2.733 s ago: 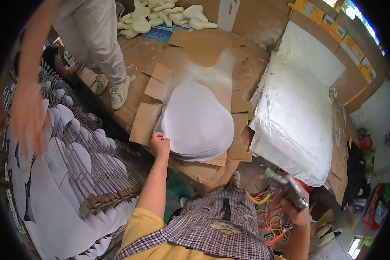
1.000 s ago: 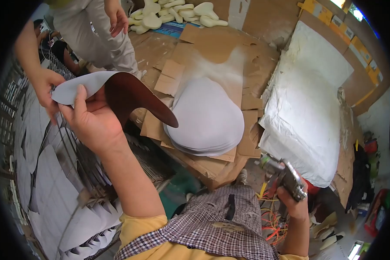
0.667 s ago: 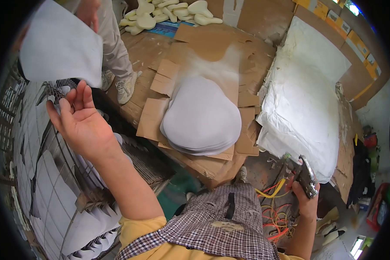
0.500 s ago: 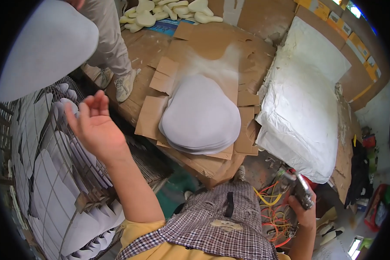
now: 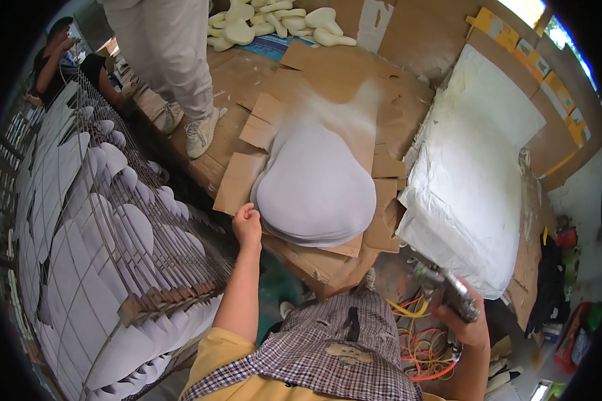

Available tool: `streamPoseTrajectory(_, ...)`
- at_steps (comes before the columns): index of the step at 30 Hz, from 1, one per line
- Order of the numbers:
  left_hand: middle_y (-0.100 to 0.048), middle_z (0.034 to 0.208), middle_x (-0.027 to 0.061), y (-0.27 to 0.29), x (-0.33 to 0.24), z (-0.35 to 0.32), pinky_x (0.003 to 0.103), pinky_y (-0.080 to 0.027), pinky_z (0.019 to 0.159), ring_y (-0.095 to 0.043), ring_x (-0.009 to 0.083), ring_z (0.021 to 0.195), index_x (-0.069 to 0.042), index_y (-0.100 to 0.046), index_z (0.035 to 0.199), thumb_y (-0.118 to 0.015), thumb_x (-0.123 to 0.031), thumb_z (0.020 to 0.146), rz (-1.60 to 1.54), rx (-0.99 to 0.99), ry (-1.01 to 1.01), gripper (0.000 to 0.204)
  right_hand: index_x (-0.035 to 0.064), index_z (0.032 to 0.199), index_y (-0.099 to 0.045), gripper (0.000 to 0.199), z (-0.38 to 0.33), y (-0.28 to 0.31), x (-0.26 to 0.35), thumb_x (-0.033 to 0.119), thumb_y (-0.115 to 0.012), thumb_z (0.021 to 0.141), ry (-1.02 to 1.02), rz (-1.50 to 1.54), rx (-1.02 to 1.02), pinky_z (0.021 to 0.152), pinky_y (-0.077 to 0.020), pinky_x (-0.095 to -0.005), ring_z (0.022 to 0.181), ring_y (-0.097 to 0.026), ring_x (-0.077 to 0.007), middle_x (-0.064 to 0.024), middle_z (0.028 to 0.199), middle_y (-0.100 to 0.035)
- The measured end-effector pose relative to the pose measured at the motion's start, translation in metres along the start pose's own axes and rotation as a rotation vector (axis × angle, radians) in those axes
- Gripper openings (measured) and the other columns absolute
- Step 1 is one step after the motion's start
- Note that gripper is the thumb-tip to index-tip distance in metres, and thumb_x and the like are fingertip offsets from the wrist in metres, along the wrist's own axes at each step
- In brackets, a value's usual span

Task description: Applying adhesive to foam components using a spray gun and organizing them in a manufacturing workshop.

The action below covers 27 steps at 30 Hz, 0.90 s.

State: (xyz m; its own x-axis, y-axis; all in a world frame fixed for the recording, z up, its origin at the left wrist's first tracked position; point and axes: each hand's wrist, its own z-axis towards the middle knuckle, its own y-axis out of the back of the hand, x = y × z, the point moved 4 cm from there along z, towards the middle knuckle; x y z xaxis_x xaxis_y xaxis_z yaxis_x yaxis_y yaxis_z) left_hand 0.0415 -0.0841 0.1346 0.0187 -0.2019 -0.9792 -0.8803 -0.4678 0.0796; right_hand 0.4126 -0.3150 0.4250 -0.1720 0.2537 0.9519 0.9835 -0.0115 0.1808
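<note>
A stack of thin, light grey, rounded-triangular sheets (image 5: pixel 318 184) lies on a cardboard piece (image 5: pixel 237 182) in front of me. My left hand (image 5: pixel 247 227) is at the stack's near left edge, its fingers curled together. Whether a sheet's edge is between them is hidden. Off to the right and low, my right hand (image 5: pixel 467 322) is closed around the handle of a metal spray gun (image 5: pixel 456 295), which points up and left. Whitish spray residue (image 5: pixel 314 100) covers the cardboard beyond the stack.
On the left stands a wire rack (image 5: pixel 124 267) full of similar grey sheets. A person's legs (image 5: pixel 174 67) are beyond it; another person (image 5: pixel 57 63) is farther back. Yellow foam saddle shapes (image 5: pixel 274 23) lie behind, a white-covered slab (image 5: pixel 465 180) at right. Hoses (image 5: pixel 427 347) tangle below the gun.
My left hand has come from above the rack, rightward, to the stack's edge, its fingers closing. The large grey sheet at upper left has gone from view. The right hand keeps the spray gun.
</note>
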Motion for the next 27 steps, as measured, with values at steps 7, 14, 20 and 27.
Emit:
streamPoseTrajectory(7,-0.063,0.096,0.0112,-0.014,0.017,0.000,0.038,-0.048,0.080,-0.060,0.0290,0.090,-0.009,-0.060,0.110,-0.063,-0.011,0.072,0.571,0.020,-0.028,0.038,-0.0025,0.127,-0.044,0.052,0.038,-0.006,0.021,-0.002,-0.061,0.077,0.152,0.005,-0.096,0.068,-0.0474,-0.0254,0.074,-0.057,-0.0117,-0.0048,0.086,-0.059)
streamPoseTrajectory(14,-0.057,0.107,0.0137,-0.026,0.000,0.000,0.041,-0.047,0.083,-0.057,0.0305,0.098,-0.007,-0.058,0.108,-0.062,-0.012,0.074,0.843,-0.012,-0.182,0.035,-0.0030,0.126,-0.044,0.052,0.037,-0.013,0.004,-0.002,-0.062,0.077,0.133,0.066,0.071,0.069,-0.0474,-0.0257,0.075,-0.056,-0.0115,-0.0048,0.087,-0.059)
streamPoseTrajectory(20,-0.056,0.103,0.0132,-0.027,-0.024,-0.008,0.040,-0.047,0.080,-0.057,0.0298,0.094,-0.005,-0.061,0.095,-0.064,-0.012,0.072,0.829,0.037,-0.236,0.024,-0.0036,0.126,-0.044,0.059,0.006,0.005,-0.015,0.008,-0.068,0.073,0.052,0.024,-0.200,0.063,-0.0485,-0.0292,0.069,-0.060,-0.0150,-0.0085,0.081,-0.062)
streamPoseTrajectory(27,-0.059,0.093,0.0106,-0.033,0.001,0.006,0.034,-0.048,0.073,-0.059,0.0221,0.082,-0.005,-0.056,0.105,-0.064,-0.008,0.068,0.379,0.038,0.043,0.038,-0.0041,0.126,-0.044,0.059,0.001,-0.007,-0.008,-0.006,-0.062,0.071,0.119,0.063,-0.080,0.067,-0.0484,-0.0266,0.074,-0.058,-0.0127,-0.0068,0.086,-0.060)
